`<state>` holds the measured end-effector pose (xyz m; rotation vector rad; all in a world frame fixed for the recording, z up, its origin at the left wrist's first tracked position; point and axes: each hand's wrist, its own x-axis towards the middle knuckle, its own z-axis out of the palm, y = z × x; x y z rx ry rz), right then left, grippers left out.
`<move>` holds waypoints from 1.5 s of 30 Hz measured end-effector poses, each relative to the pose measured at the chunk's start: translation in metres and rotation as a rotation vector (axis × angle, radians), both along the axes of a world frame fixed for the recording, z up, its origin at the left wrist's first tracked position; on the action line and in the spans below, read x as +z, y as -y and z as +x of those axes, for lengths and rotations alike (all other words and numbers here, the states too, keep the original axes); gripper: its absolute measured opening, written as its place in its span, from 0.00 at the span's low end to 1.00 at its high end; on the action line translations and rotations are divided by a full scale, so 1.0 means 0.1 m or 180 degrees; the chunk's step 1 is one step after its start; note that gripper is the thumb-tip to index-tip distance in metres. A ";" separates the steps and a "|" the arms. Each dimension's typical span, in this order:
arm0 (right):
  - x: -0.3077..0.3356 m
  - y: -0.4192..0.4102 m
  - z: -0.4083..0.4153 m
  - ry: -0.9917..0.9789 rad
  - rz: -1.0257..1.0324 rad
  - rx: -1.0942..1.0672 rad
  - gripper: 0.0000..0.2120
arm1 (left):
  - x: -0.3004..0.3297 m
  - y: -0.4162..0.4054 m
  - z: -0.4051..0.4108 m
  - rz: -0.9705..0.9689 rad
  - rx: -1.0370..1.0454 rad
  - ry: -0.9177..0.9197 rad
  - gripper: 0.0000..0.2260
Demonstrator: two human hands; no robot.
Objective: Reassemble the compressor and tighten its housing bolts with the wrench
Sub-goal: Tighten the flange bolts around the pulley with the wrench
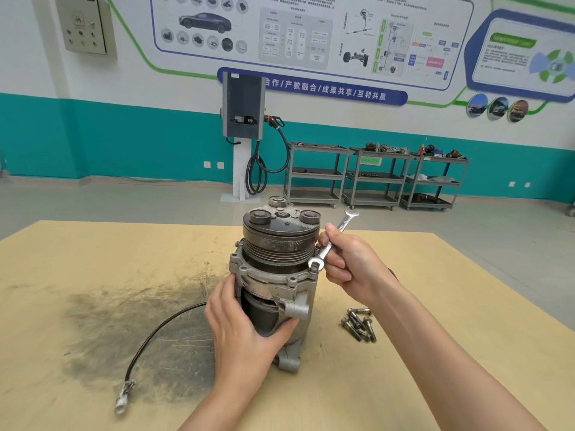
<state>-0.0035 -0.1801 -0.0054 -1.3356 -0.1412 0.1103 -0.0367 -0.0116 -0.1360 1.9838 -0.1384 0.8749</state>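
Nearest to us, the wooden worktop (pixel 93 259) carries a dark, sooty smear on its left half. On that smear lies a black cable (pixel 146 340), curving from a metal fitting at the near left up toward the compressor.

Our left hand (pixel 245 331) grasps the lower body of the compressor (pixel 273 275), fingers curled round the left side and thumb pressed across the front, below the cutaway opening. The compressor stands upright at mid worktop, pulley end up, a mounting lug showing at its base just beside the wrist.

To the right, near the compressor's foot, a small heap of loose bolts (pixel 359 325) lies on the worktop, touching one another.

Our right hand (pixel 351 262) grips the shank of the wrench (pixel 333 241), fingers closed round it. The wrench tilts up to the right; its ring end sits on a bolt head (pixel 315 268) at the right edge of the housing flange, and its open end points up and away.

The black clutch plate (pixel 280 222) tops the pulley, with round bosses on it.

Farther off, on the grey floor, a charging post (pixel 244 135) stands by the wall with its cable looped. To its right, three grey carts (pixel 373 178) hold assorted parts. The far wall is teal below, white above, with printed charts.
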 end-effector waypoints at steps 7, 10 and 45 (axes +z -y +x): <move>-0.04 0.03 0.02 -0.0168 0.0324 0.0138 0.16 | -0.01 0.01 0.01 -0.0009 0.0014 0.0016 0.53; -0.10 0.04 0.03 -0.0058 0.0591 -0.0048 0.15 | -0.01 0.01 0.01 -0.0051 0.0012 -0.0012 0.54; -0.46 -0.12 -0.30 0.1241 0.0836 -0.0978 0.16 | -0.01 0.01 0.01 -0.0047 0.0048 -0.0064 0.54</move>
